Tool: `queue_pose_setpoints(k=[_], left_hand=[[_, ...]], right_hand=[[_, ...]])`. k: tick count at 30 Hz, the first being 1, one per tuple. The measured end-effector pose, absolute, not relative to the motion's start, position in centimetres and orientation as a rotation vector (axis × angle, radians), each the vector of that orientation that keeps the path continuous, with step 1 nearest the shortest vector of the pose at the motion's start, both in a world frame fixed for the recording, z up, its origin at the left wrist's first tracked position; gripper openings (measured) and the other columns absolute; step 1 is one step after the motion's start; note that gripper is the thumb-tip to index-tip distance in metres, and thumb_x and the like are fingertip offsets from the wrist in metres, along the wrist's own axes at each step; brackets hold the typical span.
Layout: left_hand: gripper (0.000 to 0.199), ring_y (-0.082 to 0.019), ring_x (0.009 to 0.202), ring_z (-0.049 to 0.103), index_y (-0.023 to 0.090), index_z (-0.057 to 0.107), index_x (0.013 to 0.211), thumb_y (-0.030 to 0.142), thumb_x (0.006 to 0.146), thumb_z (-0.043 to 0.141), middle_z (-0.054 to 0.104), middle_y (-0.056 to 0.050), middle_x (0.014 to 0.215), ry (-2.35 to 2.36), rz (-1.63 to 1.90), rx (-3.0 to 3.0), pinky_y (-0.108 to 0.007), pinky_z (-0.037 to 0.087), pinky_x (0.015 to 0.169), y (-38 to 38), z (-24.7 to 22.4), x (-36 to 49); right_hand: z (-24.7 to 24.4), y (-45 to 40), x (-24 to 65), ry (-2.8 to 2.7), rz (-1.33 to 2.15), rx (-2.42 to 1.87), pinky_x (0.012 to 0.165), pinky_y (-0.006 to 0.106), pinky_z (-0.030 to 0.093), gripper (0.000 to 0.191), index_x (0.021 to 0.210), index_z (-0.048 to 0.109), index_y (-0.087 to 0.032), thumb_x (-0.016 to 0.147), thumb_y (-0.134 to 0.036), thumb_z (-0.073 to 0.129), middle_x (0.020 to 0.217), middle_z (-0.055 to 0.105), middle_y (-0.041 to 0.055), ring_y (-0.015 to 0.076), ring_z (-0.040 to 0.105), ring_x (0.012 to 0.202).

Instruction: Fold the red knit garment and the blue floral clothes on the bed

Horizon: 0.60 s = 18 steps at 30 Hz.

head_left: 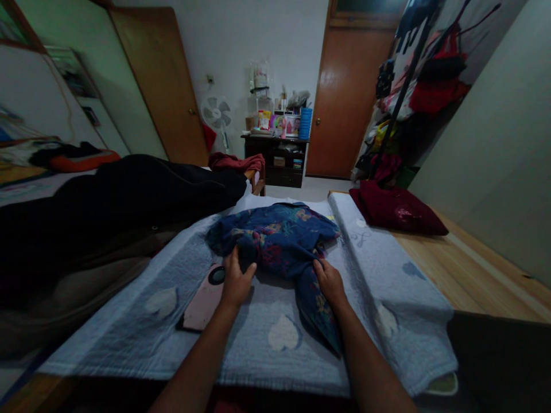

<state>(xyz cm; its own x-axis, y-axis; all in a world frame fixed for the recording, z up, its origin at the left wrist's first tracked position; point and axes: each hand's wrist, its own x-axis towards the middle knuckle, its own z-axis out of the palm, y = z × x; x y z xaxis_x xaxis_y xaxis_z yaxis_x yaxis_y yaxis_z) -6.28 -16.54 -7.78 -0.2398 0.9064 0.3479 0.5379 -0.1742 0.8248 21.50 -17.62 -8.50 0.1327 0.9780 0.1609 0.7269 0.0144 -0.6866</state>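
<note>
Both hands are on the blue garment [278, 241], which lies crumpled on the pale blanket [267, 332]. From my remote seat, I see the left hand [236, 281] closed on the garment's near left edge and the right hand [329, 281] pinching its near right edge, where a fold trails toward me. Just left of the garment, a pink phone [204, 298] lies flat beside the left hand. Right of the garment sits a dark red cushion [398, 211] on bare wood; left of it, a black heap [112, 201].
</note>
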Motion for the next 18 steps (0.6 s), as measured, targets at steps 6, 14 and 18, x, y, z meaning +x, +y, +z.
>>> queue_pose_setpoints(k=[6, 14, 18], left_hand=[[0.044, -0.027, 0.12, 0.057, 0.017, 0.045, 0.127, 0.022, 0.083, 0.053, 0.062, -0.013, 0.12, 1.735, 1.215, 1.661, -0.044, 0.043, 0.104, -16.0, -6.3, -4.7], [0.036, -0.029, 0.122, 0.055, 0.015, 0.055, 0.12, 0.023, 0.087, 0.046, 0.062, -0.017, 0.12, 1.858, 1.139, 1.896, -0.042, 0.042, 0.104, -15.3, -6.4, -4.1], [0.035, -0.029, 0.104, 0.065, 0.016, 0.058, 0.118, 0.031, 0.092, 0.04, 0.069, -0.015, 0.106, 1.88, 1.074, 1.83, -0.039, 0.048, 0.091, -15.5, -5.5, -4.7]], right_hand=[[-8.3, -17.7, 21.5, -1.63, 0.51, -1.767, 0.077, 0.027, 0.043, 0.044, 0.101, 0.066, -0.024, 0.096, -0.052, 0.032, 0.096, 0.072, 0.0066, 0.0229, 0.065, 0.095], [-8.5, -17.7, 21.5, -1.634, 0.5, -1.753, 0.075, 0.027, 0.043, 0.046, 0.098, 0.066, -0.023, 0.095, -0.053, 0.031, 0.089, 0.072, 0.0064, 0.0225, 0.066, 0.088], [-8.6, -17.7, 21.5, -1.623, 0.506, -1.763, 0.074, 0.027, 0.043, 0.046, 0.098, 0.066, -0.023, 0.095, -0.053, 0.031, 0.087, 0.072, 0.0061, 0.0227, 0.067, 0.085]])
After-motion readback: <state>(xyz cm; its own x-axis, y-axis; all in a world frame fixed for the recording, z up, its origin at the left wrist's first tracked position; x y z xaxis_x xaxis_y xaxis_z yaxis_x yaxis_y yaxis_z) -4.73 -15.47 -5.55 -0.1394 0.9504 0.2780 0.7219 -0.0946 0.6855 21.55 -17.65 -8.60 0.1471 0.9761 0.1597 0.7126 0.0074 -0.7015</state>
